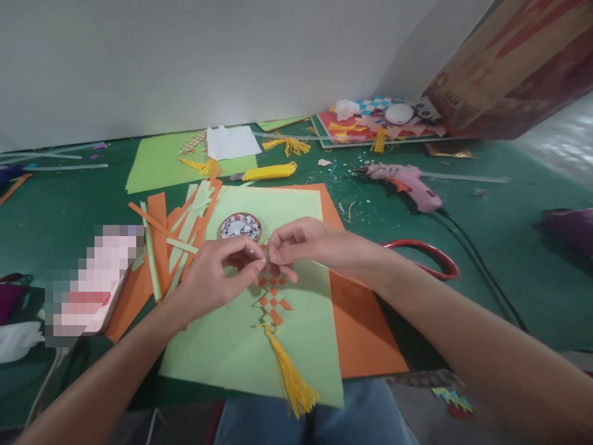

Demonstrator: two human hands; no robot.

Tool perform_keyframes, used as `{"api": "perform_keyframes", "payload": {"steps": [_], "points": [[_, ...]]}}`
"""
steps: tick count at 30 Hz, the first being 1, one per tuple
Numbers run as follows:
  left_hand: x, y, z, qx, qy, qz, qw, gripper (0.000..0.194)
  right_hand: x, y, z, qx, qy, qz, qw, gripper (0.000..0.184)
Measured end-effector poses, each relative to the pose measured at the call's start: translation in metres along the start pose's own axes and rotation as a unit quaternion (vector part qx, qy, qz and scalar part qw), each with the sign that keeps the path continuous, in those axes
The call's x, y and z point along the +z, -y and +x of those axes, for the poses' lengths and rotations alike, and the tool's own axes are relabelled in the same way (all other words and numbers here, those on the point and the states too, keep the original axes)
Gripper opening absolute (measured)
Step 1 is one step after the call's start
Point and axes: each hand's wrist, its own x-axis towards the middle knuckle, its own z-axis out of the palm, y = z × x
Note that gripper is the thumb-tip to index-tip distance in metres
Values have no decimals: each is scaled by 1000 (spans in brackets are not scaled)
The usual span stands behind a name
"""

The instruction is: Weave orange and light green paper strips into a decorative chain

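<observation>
My left hand [220, 269] and my right hand [303, 244] meet over a light green sheet of paper [208, 346]. Thumb and forefinger of each are pinched at the upper end of an orange and pale green woven paper ornament [273, 300]. The fingers hide that end, so fine details there cannot be seen. From the ornament's lower tip a yellow tassel [290, 371] hangs down toward the sheet's front edge. Just behind my left fingers sits a round red-rimmed tin [239, 227] of small white and dark bits.
Orange and green paper strips [160, 228] lie left, beside a phone [92, 284] with a cable. A yellow cutter [266, 172] lies behind. To the right are a pink glue gun [410, 184] with a black cord and a red handle loop [445, 259]. An orange sheet [356, 327] shows underneath.
</observation>
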Motion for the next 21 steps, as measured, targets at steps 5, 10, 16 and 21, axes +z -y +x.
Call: {"api": "perform_keyframes", "payload": {"steps": [5,10,16,21], "points": [[-4,2,-3,11,-9,52,999,9,-4,3,-5,-12,-39,-151,988,5],[-7,12,-5,96,11,193,976,7,-4,-3,-7,-51,-87,-346,933,7],[-7,20,-4,126,18,253,959,11,1,-9,-5,-74,-43,-452,888,10],[-8,21,-5,122,24,257,958,11,6,-10,-3,-64,-27,-524,849,8]]}}
